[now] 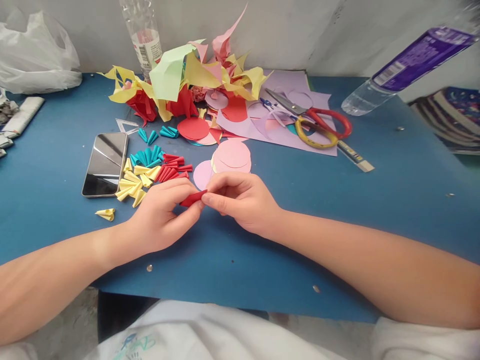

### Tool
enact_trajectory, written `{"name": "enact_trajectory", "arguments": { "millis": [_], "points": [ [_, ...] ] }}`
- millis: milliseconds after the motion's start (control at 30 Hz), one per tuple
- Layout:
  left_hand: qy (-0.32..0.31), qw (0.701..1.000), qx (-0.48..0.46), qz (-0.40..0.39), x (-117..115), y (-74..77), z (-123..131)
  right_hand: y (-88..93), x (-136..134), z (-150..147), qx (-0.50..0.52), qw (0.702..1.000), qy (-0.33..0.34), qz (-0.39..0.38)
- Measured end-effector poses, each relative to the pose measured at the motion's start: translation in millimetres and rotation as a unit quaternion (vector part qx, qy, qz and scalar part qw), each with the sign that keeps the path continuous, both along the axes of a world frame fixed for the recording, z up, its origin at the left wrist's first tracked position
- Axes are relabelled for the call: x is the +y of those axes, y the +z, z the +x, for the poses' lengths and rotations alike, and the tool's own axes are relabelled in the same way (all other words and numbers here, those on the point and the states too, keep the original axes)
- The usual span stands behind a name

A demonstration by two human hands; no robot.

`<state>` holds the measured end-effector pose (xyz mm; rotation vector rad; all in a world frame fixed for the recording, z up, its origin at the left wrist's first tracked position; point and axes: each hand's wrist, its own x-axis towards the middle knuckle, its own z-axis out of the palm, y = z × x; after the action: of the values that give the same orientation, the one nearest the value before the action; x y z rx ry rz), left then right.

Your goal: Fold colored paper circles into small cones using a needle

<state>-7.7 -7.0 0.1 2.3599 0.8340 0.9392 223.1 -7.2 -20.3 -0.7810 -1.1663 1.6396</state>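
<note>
Between the fingertips of both hands is a small piece of red paper, partly hidden by my fingers. My left hand pinches it from the left, and my right hand grips its right end. Just beyond my left hand lie small rolled paper cones: a yellow group, a red group and a teal group. One yellow cone lies apart, nearer me. Behind my right hand sit pink paper circles and a lilac circle.
A phone lies left of the cones. Farther back are crumpled paper scraps, red circles, scissors, an eraser and lilac sheets. A tilted bottle stands right; a plastic bag lies far left.
</note>
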Motion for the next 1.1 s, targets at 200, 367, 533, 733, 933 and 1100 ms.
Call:
{"name": "enact_trajectory", "arguments": {
  "millis": [200,367,533,733,933,1100],
  "points": [
    [-0.002,1.0,-0.003,0.007,2.7,0.6,-0.3,-3.8,2.0,0.7,0.006,0.998,-0.013,0.058],
    [-0.007,1.0,-0.006,0.005,3.9,-3.3,-1.1,-3.2,1.8,2.2,-0.019,0.997,-0.019,0.07],
    [0.007,1.0,0.004,0.014,2.5,-3.5,0.2,-1.5,-1.6,4.5,-0.022,0.999,-0.015,0.043],
    [0.001,1.0,-0.004,0.015,3.1,-2.6,-0.1,-0.6,-1.8,3.6,-0.025,0.999,-0.012,0.038],
    [-0.006,0.998,-0.002,0.055,-1.0,-0.7,-1.7,1.8,-2.0,2.6,-0.016,0.999,-0.009,0.049],
    [-0.001,0.996,0.0,0.094,-4.4,0.3,-2.3,3.4,-3.6,2.5,-0.001,0.999,0.009,0.046]
  ]
}}
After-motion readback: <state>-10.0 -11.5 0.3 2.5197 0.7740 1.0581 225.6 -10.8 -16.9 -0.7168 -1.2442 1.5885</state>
